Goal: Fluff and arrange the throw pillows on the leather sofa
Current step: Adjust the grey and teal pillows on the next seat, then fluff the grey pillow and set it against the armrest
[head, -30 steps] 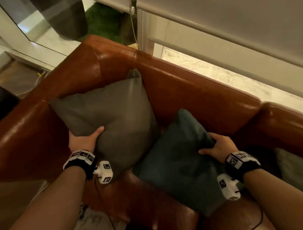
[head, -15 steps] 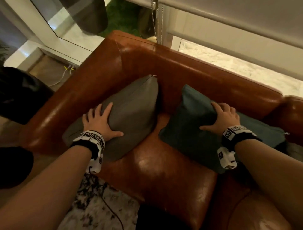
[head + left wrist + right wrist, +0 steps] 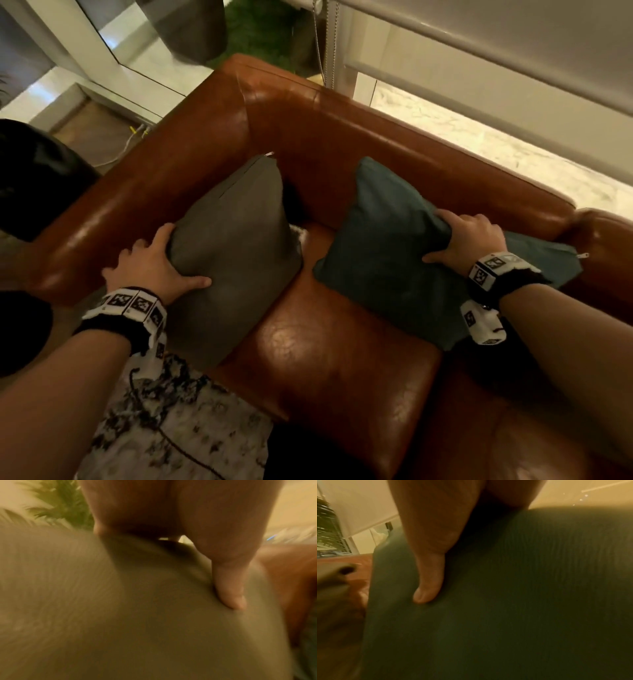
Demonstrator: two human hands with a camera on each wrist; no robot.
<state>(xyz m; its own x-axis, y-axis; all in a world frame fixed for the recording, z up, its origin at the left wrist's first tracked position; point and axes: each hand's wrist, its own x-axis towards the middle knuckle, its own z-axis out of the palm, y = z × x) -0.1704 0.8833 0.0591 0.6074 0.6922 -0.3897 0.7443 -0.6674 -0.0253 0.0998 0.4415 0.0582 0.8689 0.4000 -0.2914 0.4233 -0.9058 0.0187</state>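
The person is working on the arranging step, handling two throw pillows at once on the brown leather sofa (image 3: 342, 349). The left hand (image 3: 150, 262) is gripping the left edge of the grey pillow (image 3: 236, 246), thumb pressing across its front and fingers wrapping behind, while that pillow is leaning into the corner where the armrest meets the backrest. The right hand (image 3: 471, 240) is gripping the top edge of the teal pillow (image 3: 383, 260), fingers curling over the fabric and thumb lying on its face; this one is tilting against the backrest, well apart from the grey one, with bare seat cushion between them. Judging from this, the next move is calling for squeezing or patting each pillow to plump it, then standing both upright against the backrest, evenly spaced and squared.
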